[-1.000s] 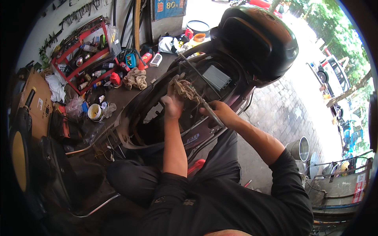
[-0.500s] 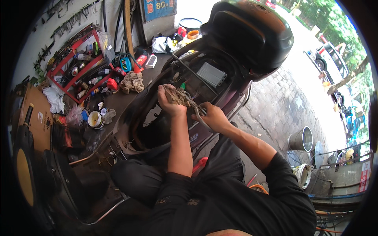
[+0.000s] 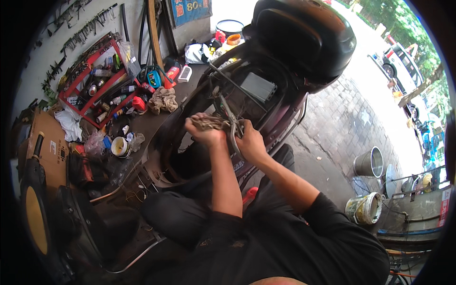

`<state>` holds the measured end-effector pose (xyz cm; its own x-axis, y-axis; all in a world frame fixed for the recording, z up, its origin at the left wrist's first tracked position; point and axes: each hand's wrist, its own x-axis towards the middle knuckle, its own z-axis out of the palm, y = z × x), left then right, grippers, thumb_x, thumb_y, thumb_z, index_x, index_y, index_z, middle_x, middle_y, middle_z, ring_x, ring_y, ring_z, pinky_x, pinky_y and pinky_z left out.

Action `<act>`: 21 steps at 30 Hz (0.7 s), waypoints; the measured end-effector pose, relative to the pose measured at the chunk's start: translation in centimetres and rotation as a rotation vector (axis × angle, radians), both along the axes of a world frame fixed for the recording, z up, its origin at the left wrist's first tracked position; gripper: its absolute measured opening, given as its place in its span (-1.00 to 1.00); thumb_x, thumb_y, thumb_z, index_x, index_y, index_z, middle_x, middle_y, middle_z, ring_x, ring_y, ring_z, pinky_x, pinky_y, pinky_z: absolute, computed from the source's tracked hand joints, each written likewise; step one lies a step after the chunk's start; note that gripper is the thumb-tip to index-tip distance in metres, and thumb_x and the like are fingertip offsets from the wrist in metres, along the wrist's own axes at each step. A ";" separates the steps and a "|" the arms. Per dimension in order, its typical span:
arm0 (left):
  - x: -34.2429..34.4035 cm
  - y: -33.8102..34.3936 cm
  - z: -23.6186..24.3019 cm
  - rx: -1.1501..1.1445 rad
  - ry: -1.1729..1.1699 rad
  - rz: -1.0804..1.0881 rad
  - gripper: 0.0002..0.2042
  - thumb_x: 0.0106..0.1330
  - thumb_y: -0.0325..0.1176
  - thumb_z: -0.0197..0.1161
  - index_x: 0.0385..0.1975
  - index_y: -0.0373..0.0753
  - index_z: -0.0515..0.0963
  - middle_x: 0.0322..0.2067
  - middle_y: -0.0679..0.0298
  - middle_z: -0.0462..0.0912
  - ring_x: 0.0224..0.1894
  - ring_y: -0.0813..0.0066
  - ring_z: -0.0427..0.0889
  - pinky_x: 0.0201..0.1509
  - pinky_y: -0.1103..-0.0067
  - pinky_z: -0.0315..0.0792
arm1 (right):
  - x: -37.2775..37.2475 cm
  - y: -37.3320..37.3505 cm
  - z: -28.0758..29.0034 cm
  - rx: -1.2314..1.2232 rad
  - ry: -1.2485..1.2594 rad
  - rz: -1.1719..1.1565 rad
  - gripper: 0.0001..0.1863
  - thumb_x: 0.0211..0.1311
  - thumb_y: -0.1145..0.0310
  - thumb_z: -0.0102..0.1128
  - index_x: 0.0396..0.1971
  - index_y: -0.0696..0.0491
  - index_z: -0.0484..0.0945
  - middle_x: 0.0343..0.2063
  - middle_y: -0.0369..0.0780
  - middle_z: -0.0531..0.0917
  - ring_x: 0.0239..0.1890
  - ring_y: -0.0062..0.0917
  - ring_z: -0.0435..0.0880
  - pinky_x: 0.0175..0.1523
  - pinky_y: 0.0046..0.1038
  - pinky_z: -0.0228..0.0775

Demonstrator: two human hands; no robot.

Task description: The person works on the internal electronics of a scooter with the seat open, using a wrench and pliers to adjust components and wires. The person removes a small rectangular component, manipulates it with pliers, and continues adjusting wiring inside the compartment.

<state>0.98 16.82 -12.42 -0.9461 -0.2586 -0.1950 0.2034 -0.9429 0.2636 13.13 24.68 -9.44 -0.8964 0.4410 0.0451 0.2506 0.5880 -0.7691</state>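
Over the opened body of a scooter (image 3: 156,147), both my hands work close together. My left hand (image 3: 211,137) is closed round a crumpled brown rag (image 3: 207,123), its palm turned up. Closed on a pair of long-nosed metal pliers (image 3: 233,124) is my right hand (image 3: 251,142). The pliers' jaws point away from me, toward the far side of the scooter's inner cavity, and their handles come back to my right palm. Rag and pliers meet between the hands; the fingers partly cover both. Beyond lies a silver finned box (image 3: 259,87) inside the body.
A black seat or top case (image 3: 304,42) rises at the far end. On the left stands a red rack (image 3: 90,80) of bottles and cans, near another rag (image 3: 163,100) and a small white tub (image 3: 120,147). A metal bucket (image 3: 368,162) and a stained pail (image 3: 364,209) stand right.
The pliers have swung to point more away from me and show more plainly. My right hand has turned with them. The rag is bunched tighter in my left hand, and the view has shifted slightly.
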 end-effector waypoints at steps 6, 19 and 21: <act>-3.3 -4.0 -2.9 0.172 0.348 -0.396 -0.64 0.38 -0.01 -0.02 -0.50 -0.15 0.47 -0.49 0.27 0.49 -0.32 0.30 0.46 -0.12 0.35 0.39 | 3.2 4.7 0.1 -0.392 -0.112 0.086 -0.21 0.15 -0.10 0.44 0.15 0.25 0.44 -0.18 -0.04 0.69 -0.09 -0.40 0.68 0.05 -0.38 0.49; -2.0 -4.6 -4.0 0.372 0.419 -0.659 -0.66 0.38 -0.03 0.09 -0.39 -0.19 0.58 -0.41 0.29 0.55 -0.24 0.35 0.52 0.06 0.33 0.40 | 1.3 9.1 2.6 -0.275 0.066 0.136 -0.34 0.13 0.13 0.54 0.12 0.20 0.50 -0.31 -0.15 0.73 -0.25 -0.58 0.70 -0.13 -0.48 0.53; -1.8 -4.8 -4.5 0.384 0.402 -0.671 -0.66 0.38 -0.03 0.09 -0.39 -0.20 0.58 -0.41 0.28 0.55 -0.23 0.35 0.53 0.06 0.32 0.40 | 0.6 9.3 3.3 -0.313 0.085 0.150 -0.34 0.14 0.14 0.54 0.13 0.21 0.50 -0.27 -0.15 0.74 -0.20 -0.59 0.69 -0.10 -0.48 0.52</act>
<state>-0.79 12.05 -16.92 -0.8908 0.3935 0.2273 -0.4179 -0.9058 -0.0698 13.72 34.01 -6.13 -0.9510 0.3090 0.0053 0.1071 0.3455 -0.9323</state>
